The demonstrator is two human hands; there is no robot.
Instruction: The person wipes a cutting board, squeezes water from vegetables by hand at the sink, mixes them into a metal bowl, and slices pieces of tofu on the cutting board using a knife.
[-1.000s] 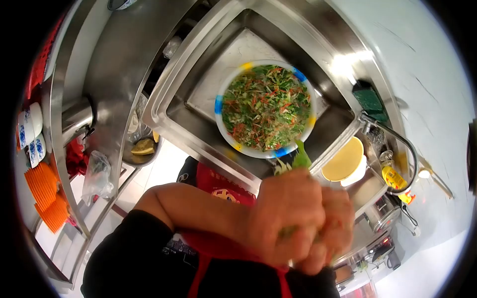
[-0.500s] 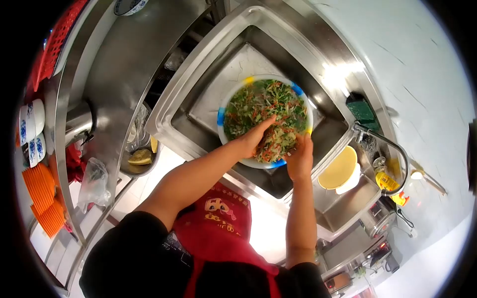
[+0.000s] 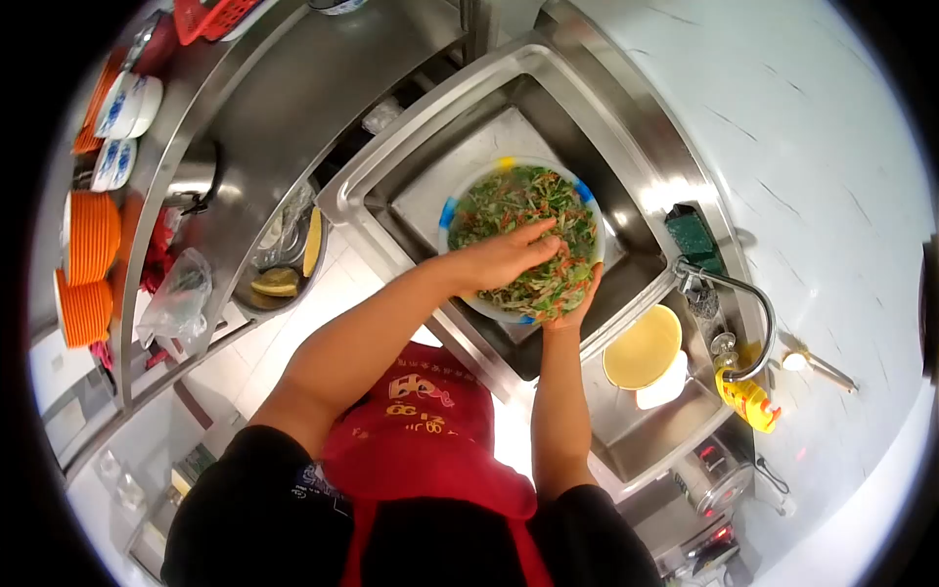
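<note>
Both hands are in the basin (image 3: 450,210), tossing the shredded vegetables (image 3: 523,210). The left hand (image 3: 509,256) lies spread and open on top; the right hand (image 3: 567,308) cups a loose clump from below. Next, I'd judge, comes lifting and turning without spilling into the sink (image 3: 430,127).

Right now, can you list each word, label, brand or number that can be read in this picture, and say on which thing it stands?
No text can be read for certain.
Red apron: a light printed emblem with characters, too blurred to read.
Yellow bottle beside the faucet: a label, too small to read.
Appliance at the lower right: small red lit marks, not legible.
Blue-patterned bowls on the shelf: decoration only, no words.
</note>
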